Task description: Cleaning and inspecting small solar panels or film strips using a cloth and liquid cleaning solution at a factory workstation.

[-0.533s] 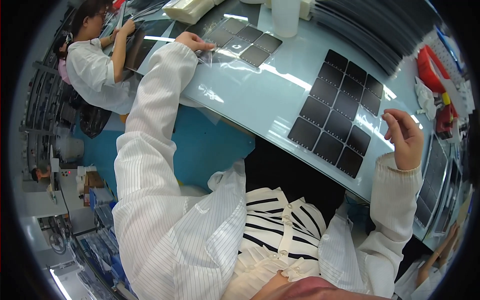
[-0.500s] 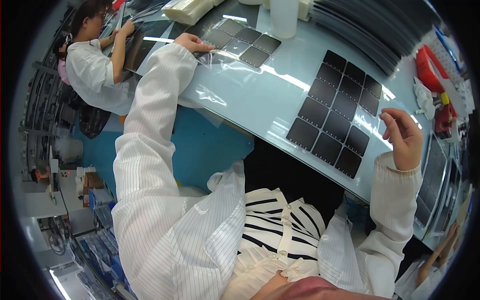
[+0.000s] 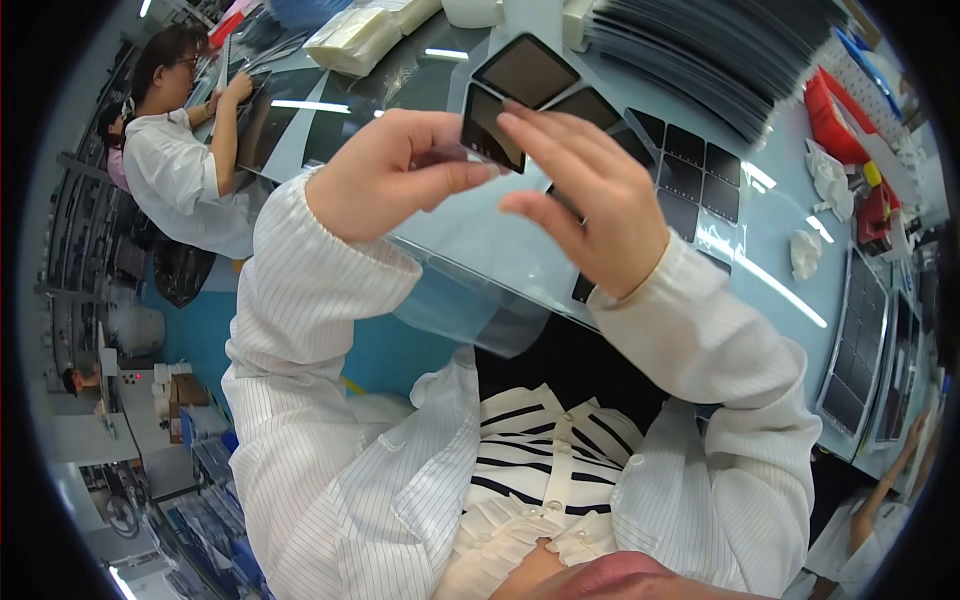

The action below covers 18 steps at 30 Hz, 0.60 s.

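Observation:
My left hand (image 3: 395, 172) is closed, thumb against fingers, on the edge of a clear plastic sheet with dark square panels (image 3: 525, 72), raised and tilted above the table. My right hand (image 3: 595, 195) is beside it with fingers stretched out and close together, the fingertips over the panels. Whether they press on it I cannot tell. A loose flap of clear film (image 3: 470, 308) hangs below my hands past the table edge. Behind my right hand, another set of dark square panels (image 3: 712, 195) lies on the table, partly hidden by that hand and sleeve.
A tall stack of dark sheets (image 3: 700, 60) stands at the far right. Nearby are a red bin (image 3: 835, 115), crumpled white tissue (image 3: 805, 255) and a framed panel sheet (image 3: 852, 345). Cream-coloured packs (image 3: 350, 40) lie at the back. A co-worker (image 3: 180, 140) works at the left.
My left hand has lifted the plastic sheet with panels from the table and brought it nearer. My right hand has moved left from the table's right side to the raised sheet.

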Motion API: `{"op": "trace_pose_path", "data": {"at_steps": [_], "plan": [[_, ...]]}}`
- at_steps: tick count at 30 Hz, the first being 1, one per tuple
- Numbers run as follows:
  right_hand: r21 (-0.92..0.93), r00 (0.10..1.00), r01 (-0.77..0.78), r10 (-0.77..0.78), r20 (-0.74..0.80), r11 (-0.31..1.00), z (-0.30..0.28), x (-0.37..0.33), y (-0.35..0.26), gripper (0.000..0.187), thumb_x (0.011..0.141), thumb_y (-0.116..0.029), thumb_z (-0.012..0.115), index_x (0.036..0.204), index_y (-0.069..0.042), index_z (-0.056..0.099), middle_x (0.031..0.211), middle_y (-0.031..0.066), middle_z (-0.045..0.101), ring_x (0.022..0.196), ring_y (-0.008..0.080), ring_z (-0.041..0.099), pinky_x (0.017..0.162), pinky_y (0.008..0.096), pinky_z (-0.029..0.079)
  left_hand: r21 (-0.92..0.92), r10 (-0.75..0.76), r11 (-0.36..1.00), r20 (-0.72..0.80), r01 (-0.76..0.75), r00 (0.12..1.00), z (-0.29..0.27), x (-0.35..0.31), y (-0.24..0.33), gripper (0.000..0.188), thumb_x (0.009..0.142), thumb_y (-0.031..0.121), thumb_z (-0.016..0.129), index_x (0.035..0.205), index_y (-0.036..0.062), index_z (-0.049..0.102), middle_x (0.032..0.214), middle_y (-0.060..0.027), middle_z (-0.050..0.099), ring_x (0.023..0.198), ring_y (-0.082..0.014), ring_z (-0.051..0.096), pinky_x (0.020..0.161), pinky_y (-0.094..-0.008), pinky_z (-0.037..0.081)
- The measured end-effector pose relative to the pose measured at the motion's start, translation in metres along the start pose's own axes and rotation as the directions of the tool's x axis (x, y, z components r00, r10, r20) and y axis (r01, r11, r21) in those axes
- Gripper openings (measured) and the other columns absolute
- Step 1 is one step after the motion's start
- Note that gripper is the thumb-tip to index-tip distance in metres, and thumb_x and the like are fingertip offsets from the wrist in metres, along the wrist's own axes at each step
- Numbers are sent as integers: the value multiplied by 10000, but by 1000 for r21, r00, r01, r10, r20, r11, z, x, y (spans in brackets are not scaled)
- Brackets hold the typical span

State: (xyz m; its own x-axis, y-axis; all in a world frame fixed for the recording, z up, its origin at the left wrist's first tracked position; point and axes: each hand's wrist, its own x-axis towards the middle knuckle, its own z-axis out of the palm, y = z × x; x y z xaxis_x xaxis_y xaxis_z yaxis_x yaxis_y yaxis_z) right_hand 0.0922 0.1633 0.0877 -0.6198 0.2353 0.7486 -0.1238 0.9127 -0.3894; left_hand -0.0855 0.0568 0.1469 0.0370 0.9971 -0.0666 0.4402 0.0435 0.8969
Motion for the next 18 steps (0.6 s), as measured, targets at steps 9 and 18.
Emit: {"op": "trace_pose_path", "data": {"at_steps": [9,18], "plan": [[397,986,-85,135,-100,914,9,3,-6,234,803,-37,653,1032,13,654,863,119,680,724,171,632,643,239,488,311,272,909,66,-279,960,3,-13,18,179,842,-34,545,1018,-43,579,795,-78,595,664,-117,537,621,-230,437],[449,896,-286,403,-188,846,-28,-4,5,119,854,-45,610,926,25,675,774,75,670,655,108,611,598,204,491,226,37,971,189,-80,981,-3,-8,21,296,827,-73,444,1091,-7,561,783,-53,568,568,-86,424,541,-213,355]]}}
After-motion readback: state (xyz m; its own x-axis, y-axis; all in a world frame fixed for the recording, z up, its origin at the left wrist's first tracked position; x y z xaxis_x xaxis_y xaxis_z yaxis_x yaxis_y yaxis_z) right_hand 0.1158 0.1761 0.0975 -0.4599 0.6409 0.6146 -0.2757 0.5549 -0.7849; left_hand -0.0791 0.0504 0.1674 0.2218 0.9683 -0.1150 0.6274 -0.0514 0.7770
